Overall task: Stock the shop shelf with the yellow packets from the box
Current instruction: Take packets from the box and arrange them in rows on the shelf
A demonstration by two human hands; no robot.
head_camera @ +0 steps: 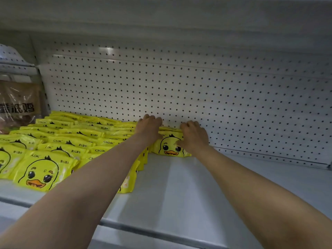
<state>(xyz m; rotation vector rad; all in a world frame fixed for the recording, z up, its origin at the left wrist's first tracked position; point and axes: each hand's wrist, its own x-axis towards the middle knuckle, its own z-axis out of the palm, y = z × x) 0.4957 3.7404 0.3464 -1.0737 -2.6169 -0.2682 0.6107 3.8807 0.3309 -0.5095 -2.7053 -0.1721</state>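
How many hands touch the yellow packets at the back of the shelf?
2. The left hand holds the packet stack on its left side; the right hand holds its right side.

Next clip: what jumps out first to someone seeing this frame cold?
The rows of yellow duck-face packets filling the left of the white shelf. Next, the left hand and right hand pressed on a small stack of packets at the back, against the pegboard wall. The shelf's right side is bare.
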